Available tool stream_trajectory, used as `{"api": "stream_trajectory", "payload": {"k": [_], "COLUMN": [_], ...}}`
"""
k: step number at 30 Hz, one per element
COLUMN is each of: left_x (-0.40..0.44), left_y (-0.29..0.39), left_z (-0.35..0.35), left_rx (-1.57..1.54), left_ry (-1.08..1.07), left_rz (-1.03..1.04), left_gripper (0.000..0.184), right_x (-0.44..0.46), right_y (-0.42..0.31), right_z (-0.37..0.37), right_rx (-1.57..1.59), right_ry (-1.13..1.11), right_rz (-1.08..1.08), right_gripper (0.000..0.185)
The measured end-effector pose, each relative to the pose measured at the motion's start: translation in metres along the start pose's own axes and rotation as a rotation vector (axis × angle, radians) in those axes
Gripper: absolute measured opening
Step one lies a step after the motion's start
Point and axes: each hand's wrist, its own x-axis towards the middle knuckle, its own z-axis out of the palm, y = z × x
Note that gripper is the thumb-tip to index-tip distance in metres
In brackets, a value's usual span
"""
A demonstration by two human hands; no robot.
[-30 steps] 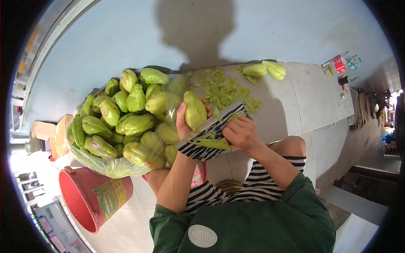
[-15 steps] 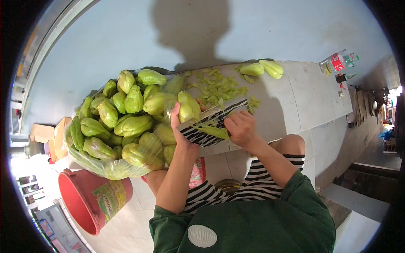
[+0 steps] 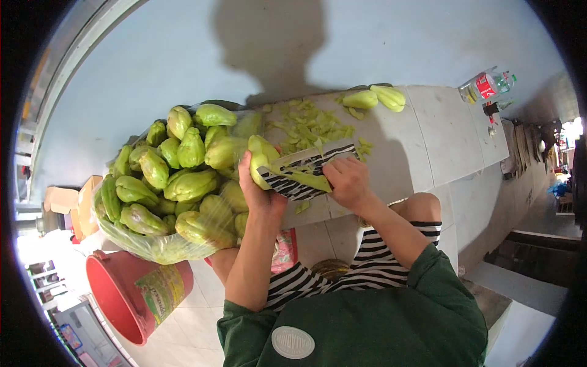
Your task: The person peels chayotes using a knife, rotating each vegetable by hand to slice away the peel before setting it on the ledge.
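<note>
My left hand [image 3: 264,197] is closed around a light green chayote [image 3: 259,150], which is tilted over the tiled bench. In my right hand [image 3: 350,185] is a broad, shiny cleaver [image 3: 290,190]; my fist hides its handle. The blade mirrors black-and-white stripes and lies against the chayote's right side, with green peel stuck along it. Behind the blade, many thin peelings [image 3: 309,122] are scattered over the bench. Just left of my left hand, a clear plastic bag [image 3: 164,252] bulges with unpeeled chayotes [image 3: 191,185].
Two pale chayotes [image 3: 387,98] lie at the bench's back edge by the wall. Plastic bottles [image 3: 486,87] stand at the far right end of the tiled bench [image 3: 428,147]. A red bucket [image 3: 113,287] lies tipped on the floor at left, near cardboard boxes [image 3: 85,205].
The chayote and my left hand have shifted slightly left and back. The blade has also tilted a little in my right hand. A peel piece now shows on the bench below the blade.
</note>
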Motion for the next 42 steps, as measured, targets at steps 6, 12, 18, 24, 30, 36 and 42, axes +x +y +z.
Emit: {"api": "stream_trajectory", "payload": {"k": [6,12,18,24,30,36,42], "left_x": [-0.002,-0.001,0.000,-0.001,-0.003,0.004,0.000], "left_y": [0.002,0.003,0.007,0.003,0.000,0.004,0.005], "left_z": [0.002,0.002,0.000,-0.002,-0.003,-0.001,-0.002], "left_rx": [-0.044,-0.038,0.063,0.145,0.159,0.062,0.103], "left_ry": [0.007,0.088,0.212,-0.070,-0.087,-0.084,0.017], "left_rz": [-0.009,0.005,-0.006,-0.025,-0.009,0.015,-0.003], "left_gripper": [0.044,0.044,0.046,0.051,0.047,0.048,0.049], "right_x": [0.001,-0.003,0.001,-0.002,-0.006,-0.009,-0.009], "right_y": [-0.006,0.006,0.005,-0.009,-0.010,-0.011,-0.004], "right_z": [-0.004,0.007,-0.005,-0.008,-0.005,0.000,0.007], "right_rx": [0.025,0.067,0.176,0.265,0.247,0.254,0.194], "right_ry": [-0.003,-0.038,-0.087,-0.111,-0.110,-0.146,-0.085], "right_rz": [-0.012,0.106,0.165,0.006,-0.026,0.196,0.190], "right_gripper": [0.013,0.018,0.030,0.030,0.032,0.031,0.025]}}
